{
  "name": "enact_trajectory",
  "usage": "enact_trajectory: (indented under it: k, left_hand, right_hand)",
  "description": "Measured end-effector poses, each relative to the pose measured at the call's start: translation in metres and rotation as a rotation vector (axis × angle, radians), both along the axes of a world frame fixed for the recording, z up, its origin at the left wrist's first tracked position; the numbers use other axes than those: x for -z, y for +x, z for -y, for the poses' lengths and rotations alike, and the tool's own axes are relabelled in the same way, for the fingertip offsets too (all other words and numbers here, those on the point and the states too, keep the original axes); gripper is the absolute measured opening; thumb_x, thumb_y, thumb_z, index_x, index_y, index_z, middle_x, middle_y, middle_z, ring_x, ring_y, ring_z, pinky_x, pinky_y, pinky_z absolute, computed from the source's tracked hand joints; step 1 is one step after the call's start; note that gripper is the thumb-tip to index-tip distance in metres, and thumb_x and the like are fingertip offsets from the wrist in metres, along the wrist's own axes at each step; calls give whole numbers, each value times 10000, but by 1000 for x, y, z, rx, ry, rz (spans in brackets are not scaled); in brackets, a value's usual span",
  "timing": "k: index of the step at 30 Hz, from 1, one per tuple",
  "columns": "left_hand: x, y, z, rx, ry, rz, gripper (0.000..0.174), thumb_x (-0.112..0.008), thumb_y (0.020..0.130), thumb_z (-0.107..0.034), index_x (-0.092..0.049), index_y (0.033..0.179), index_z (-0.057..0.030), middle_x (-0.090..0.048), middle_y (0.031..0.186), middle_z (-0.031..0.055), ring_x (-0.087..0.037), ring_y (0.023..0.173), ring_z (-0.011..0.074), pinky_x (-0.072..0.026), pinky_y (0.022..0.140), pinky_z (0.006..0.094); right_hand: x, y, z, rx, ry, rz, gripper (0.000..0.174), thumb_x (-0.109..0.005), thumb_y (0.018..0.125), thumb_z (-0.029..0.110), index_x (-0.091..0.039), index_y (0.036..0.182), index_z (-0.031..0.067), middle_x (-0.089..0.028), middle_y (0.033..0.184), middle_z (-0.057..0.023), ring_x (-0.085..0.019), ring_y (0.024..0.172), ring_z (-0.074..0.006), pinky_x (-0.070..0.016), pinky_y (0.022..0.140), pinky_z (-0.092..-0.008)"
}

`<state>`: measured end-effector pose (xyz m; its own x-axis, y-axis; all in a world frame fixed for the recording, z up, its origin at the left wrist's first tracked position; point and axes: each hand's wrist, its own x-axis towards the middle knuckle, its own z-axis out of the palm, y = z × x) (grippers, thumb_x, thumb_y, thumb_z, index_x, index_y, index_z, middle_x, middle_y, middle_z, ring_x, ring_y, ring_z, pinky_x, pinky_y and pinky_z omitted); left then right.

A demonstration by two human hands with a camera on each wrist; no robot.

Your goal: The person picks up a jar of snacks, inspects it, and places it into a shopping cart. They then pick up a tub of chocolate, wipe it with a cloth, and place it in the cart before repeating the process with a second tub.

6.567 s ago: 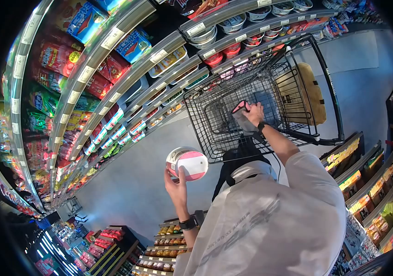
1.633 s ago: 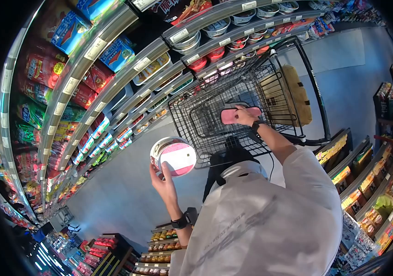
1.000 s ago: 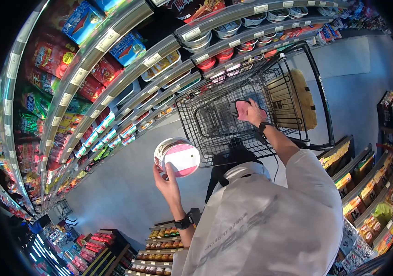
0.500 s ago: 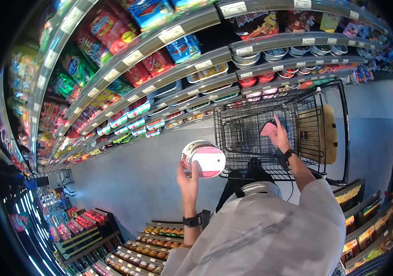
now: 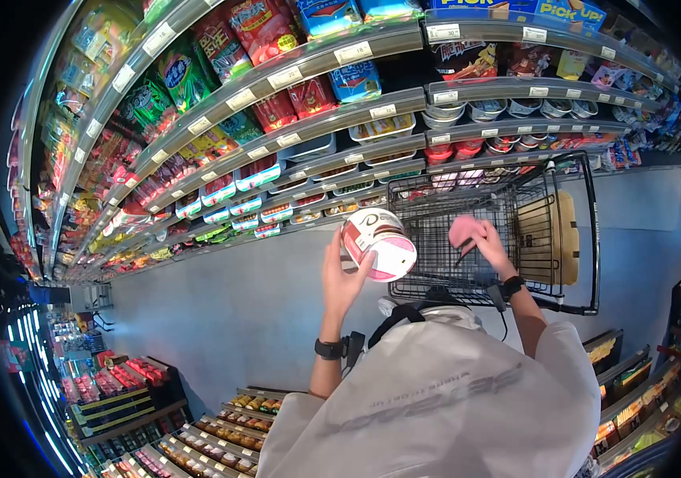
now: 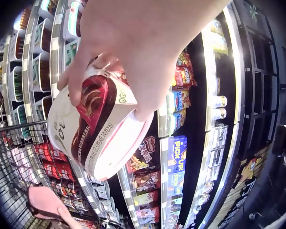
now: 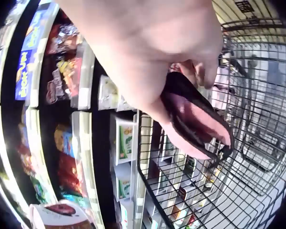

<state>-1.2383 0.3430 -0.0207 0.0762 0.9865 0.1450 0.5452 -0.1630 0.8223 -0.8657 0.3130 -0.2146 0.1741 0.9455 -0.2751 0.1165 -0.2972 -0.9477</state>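
Note:
The left hand [image 5: 344, 275] grips a white, pink and brown round tub [image 5: 378, 243], tilted so its pale end faces down and right. In the left wrist view the fingers of that hand [image 6: 128, 62] wrap the side of the tub [image 6: 93, 121]. The right hand [image 5: 490, 248] holds a small pink pouch with dark edging [image 5: 465, 230] above the wire cart [image 5: 452, 279]. Up close in the right wrist view, the pouch [image 7: 193, 117] hangs with its mouth parted, pinched by the right hand [image 7: 157, 52].
Long shelves of packets and tubs curve along the far side, with price rails [image 5: 356, 52]. A brown bag or box [image 5: 557, 239] sits at the handle end of the cart. Low racks of jars [image 5: 221, 430] and a stand of red packs [image 5: 121, 382] lie nearer the person.
The view has swung, bringing more shelf into sight. The tub has tipped to show its printed side and is closer to the cart. The pouch has turned in the right hand, whose raised finger has come down.

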Motion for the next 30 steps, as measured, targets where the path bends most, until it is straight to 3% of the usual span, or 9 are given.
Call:
enact_trajectory:
  k: [2, 4, 8, 10, 13, 20, 22, 25, 30]
  left_hand:
    - [-17, 2, 3, 51, -96, 24, 887, -862, 802, -221, -394, 1531, -32, -564, 1250, 123, -629, 1051, 236, -589, 826, 356]
    - [-28, 9, 4, 99, -96, 97, 905, -870, 793, -188, -384, 1545, -56, -538, 1274, 114, -616, 1080, 238, -589, 889, 370]
    - [-24, 14, 6, 206, 19, 95, 942, -888, 760, -178, -387, 1558, -161, -495, 1363, 102, -573, 1201, 242, -602, 936, 400]
    - [-25, 12, 7, 254, 90, 50, 917, -909, 713, -146, -469, 1517, -181, -479, 1427, 148, -563, 1261, 303, -563, 974, 409]
    - [-33, 5, 12, 275, 240, -73, 863, -918, 666, -111, -562, 1451, -162, -449, 1493, 216, -541, 1301, 389, -493, 1029, 426]
    - [-39, -13, 23, 489, 220, 255, 955, -933, 634, -86, -500, 1483, -143, -357, 1569, 138, -479, 1374, 307, -528, 1034, 439]
    - [-42, -15, 28, 558, 186, 400, 1086, -937, 637, -95, -362, 1556, -157, -306, 1601, 109, -444, 1406, 295, -519, 1057, 461]
    - [-39, -27, 29, 619, 181, 443, 1218, -943, 654, -133, -196, 1616, -134, -289, 1613, 110, -401, 1441, 317, -478, 1100, 476]
    - [-36, -49, 37, 629, -61, 589, 1341, -957, 633, -259, -77, 1631, -94, -253, 1612, 200, -339, 1473, 332, -364, 1177, 461]
  right_hand:
    - [-58, -37, -1, 129, 141, -257, 260, -599, 1033, 244, -530, 1141, 18, -620, 984, -61, -586, 950, -164, -484, 837, -338]
    - [-107, -78, 0, 268, 219, -111, 371, -546, 1063, 247, -434, 1337, 23, -600, 1172, -111, -553, 1171, -202, -446, 1000, -358]
    - [-177, -151, 21, -78, 483, -41, 525, -488, 1070, 179, -336, 1553, 40, -373, 1571, -183, -402, 1437, -283, -315, 1175, -382]
    - [-196, -167, 31, -215, 635, 317, 514, -488, 1067, 164, -362, 1542, 14, -344, 1605, -177, -362, 1467, -278, -297, 1187, -376]
    - [-177, -166, 38, -137, 410, -4, 490, -453, 1088, 212, -388, 1528, 8, -347, 1607, -161, -335, 1488, -255, -284, 1198, -395]
    - [-181, -163, 57, -13, 8, -1000, 644, -345, 1080, 548, -346, 1551, 109, -440, 1539, -108, -469, 1390, -245, -368, 1179, -452]
    - [-188, -150, 68, -292, 50, -1296, 623, -367, 1079, 534, -324, 1559, 139, -451, 1527, -95, -486, 1374, -230, -388, 1164, -435]
    - [-218, -174, 81, 46, 31, -845, 611, -423, 1073, 502, -307, 1564, 156, -475, 1500, -82, -508, 1348, -212, -415, 1136, -412]
    - [-214, -199, 85, 33, 371, -439, 533, -496, 1082, 302, -347, 1513, 26, -517, 1432, -85, -517, 1306, -165, -431, 1079, -340]
